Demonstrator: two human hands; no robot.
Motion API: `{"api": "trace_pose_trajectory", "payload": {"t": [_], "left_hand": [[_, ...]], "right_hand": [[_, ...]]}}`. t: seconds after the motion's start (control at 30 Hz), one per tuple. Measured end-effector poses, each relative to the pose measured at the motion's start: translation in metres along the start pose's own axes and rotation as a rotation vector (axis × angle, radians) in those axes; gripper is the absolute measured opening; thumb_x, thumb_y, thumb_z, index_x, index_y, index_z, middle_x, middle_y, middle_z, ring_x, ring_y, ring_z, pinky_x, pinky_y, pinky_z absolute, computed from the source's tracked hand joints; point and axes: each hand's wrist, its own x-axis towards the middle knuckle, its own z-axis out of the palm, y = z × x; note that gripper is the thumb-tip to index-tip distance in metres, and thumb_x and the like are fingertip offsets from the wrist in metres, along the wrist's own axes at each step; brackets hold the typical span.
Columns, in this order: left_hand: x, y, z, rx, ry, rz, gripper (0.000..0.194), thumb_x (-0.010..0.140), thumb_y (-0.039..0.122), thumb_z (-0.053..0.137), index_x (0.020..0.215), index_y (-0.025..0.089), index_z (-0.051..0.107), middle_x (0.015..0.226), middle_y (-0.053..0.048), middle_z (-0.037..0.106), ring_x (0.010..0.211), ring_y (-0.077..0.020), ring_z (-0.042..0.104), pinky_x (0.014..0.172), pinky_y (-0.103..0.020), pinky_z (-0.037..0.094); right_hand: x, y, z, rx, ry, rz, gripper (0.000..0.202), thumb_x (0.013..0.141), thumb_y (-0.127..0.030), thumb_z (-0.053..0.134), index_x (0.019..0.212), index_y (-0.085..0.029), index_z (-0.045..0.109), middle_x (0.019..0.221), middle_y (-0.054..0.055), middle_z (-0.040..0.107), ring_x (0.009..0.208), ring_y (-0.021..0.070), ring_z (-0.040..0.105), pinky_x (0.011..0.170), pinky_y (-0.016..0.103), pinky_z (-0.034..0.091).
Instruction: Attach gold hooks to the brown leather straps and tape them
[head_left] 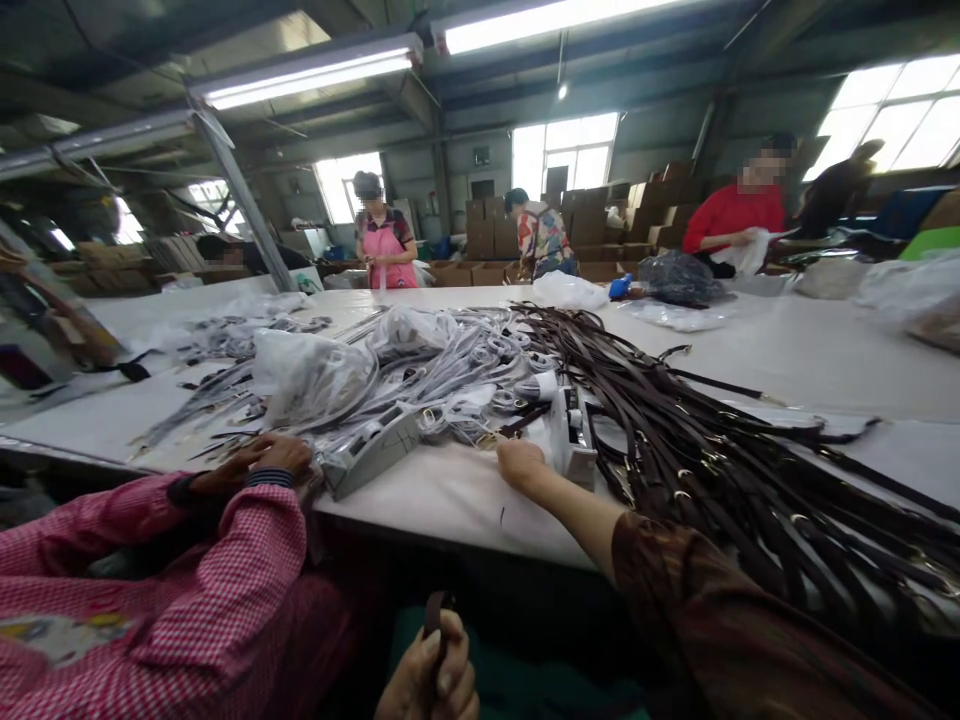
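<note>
My left hand (431,665) is low in front of me, below the table edge, closed around a dark brown strap (435,612) whose folded end sticks up above the fingers. Over the table reaches my right hand (521,464), its fingers curled; what they hold, if anything, is hidden. Just beyond it lie a gold buckle (487,439) and a short piece of brown strap. Right beside that hand stands a tape dispenser (576,440). A big heap of dark brown straps (675,430) with gold metal fittings spreads to the right.
Wrapped grey straps (465,350) and plastic bags (315,375) pile up mid-table. A second grey dispenser (371,450) stands at the front edge. At my left, a co-worker's hands (277,455) are busy in checked sleeves. Several people work across the table, near stacked cartons (487,230).
</note>
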Motion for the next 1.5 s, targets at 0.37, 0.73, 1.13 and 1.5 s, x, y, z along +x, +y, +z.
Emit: {"api": "trace_pose_trajectory", "payload": {"t": [0.37, 0.73, 1.13, 1.5], "left_hand": [[0.025, -0.013, 0.03, 0.205, 0.312, 0.19, 0.045, 0.081, 0.037, 0.076, 0.121, 0.02, 0.063, 0.108, -0.006, 0.062, 0.056, -0.0026, 0.042, 0.048, -0.018, 0.037], [0.027, -0.017, 0.052, 0.595, 0.309, 0.223, 0.035, 0.072, 0.039, 0.082, 0.075, 0.014, 0.058, 0.053, 0.008, 0.038, 0.044, -0.0029, 0.032, 0.039, -0.016, 0.026], [0.03, 0.077, 0.072, 0.37, 0.483, 0.567, 0.024, 0.074, 0.002, 0.071, 0.073, 0.015, 0.051, 0.063, 0.008, 0.045, 0.043, -0.0011, 0.038, 0.033, -0.01, 0.032], [0.033, 0.009, 0.066, 0.49, 0.331, 0.252, 0.047, 0.074, 0.042, 0.081, 0.106, 0.013, 0.065, 0.103, -0.012, 0.069, 0.045, 0.0003, 0.039, 0.036, -0.013, 0.031]], "right_hand": [[-0.153, 0.0, 0.012, 0.435, 0.106, -0.552, 0.022, 0.092, -0.03, 0.056, 0.078, -0.018, 0.068, 0.074, 0.004, 0.066, 0.07, 0.0145, 0.058, 0.066, 0.026, 0.042], [-0.203, 0.014, 0.007, 0.287, 0.223, -0.751, 0.012, 0.081, -0.031, 0.065, 0.081, -0.019, 0.066, 0.094, 0.008, 0.068, 0.106, 0.0274, 0.054, 0.094, 0.044, 0.034], [-0.241, 0.078, 0.03, 0.367, -0.503, -0.744, 0.012, 0.076, -0.014, 0.062, 0.079, -0.02, 0.072, 0.066, 0.0, 0.069, 0.061, 0.0161, 0.063, 0.057, 0.025, 0.04], [-0.176, 0.024, -0.02, 1.926, -0.517, 0.043, 0.026, 0.095, -0.029, 0.048, 0.113, -0.013, 0.058, 0.108, 0.016, 0.071, 0.077, 0.0213, 0.074, 0.038, 0.017, 0.045]]}}
